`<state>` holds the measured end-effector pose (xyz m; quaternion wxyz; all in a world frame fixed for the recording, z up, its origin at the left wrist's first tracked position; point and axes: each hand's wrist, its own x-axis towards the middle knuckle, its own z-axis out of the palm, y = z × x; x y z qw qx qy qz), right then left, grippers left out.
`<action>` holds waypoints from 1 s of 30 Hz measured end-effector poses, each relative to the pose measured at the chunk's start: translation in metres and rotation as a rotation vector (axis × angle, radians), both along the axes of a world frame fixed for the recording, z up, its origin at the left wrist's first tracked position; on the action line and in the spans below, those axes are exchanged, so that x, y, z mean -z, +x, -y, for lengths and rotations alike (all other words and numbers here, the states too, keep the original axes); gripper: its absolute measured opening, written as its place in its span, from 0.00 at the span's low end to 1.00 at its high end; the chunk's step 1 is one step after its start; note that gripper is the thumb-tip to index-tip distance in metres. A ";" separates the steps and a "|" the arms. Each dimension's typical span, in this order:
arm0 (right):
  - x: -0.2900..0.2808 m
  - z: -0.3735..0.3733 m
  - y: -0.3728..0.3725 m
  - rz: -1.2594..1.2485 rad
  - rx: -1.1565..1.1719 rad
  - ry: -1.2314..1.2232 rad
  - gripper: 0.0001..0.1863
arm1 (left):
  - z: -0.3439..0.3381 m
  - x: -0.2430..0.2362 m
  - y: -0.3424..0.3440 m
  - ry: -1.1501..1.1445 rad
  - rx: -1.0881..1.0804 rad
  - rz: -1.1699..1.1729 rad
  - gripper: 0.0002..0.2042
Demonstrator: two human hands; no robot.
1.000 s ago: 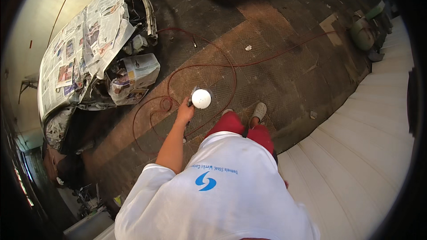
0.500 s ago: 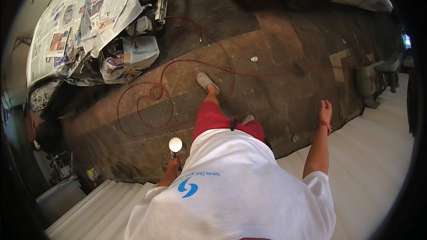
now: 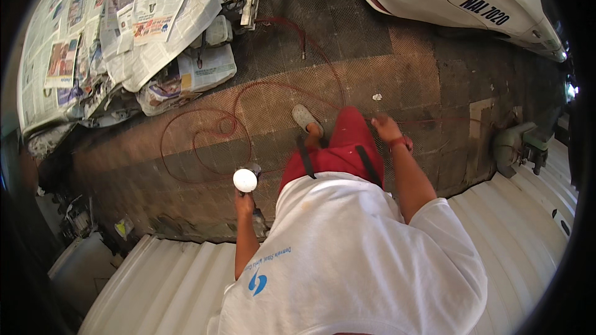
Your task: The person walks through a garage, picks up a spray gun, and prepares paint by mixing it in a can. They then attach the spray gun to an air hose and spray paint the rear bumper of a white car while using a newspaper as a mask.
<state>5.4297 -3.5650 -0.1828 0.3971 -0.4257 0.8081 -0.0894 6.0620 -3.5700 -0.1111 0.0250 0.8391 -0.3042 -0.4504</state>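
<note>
Left hand (image 3: 244, 203): wrapped round the grip of the spray gun (image 3: 245, 180), its white round cup uppermost. Right hand (image 3: 387, 129): no object seen in it; fingers bent, cannot tell whether fully closed.

Risks (judged): a foot could catch the red hose (image 3: 274, 19), as its loops lie ahead of the left hand and near the shoe (image 3: 307, 116). A stumble or tipped wrist might spill the cup, if filled; contents not visible. Unclear whether hose joins gun.

Surface: dark floor (image 3: 453, 71), mesh-patterned, with brownish bands; pale scrap (image 3: 377, 97) just beyond the right hand.

Room: newspaper-covered car (image 3: 152, 9) beyond and left of the left hand; white car (image 3: 397, 0) beyond the right hand; green tank (image 3: 509, 149) well off to the right hand's right. Ribbed panels (image 3: 171, 273) lie nearer the body than both hands.
</note>
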 end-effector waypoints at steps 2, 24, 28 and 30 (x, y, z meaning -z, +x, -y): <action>-0.015 0.082 -0.013 -0.012 -0.012 -0.050 0.28 | 0.056 -0.007 -0.017 -0.053 0.035 -0.025 0.31; 0.495 0.621 0.006 0.120 0.043 0.291 0.38 | 0.295 0.005 -0.296 0.174 -0.920 -0.299 0.22; 0.565 0.654 0.037 0.255 -0.041 0.665 0.37 | 0.305 0.027 -0.309 0.358 -0.466 -0.185 0.28; 0.587 0.652 0.049 0.316 -0.161 0.703 0.34 | 0.310 0.033 -0.310 0.284 -0.301 -0.119 0.33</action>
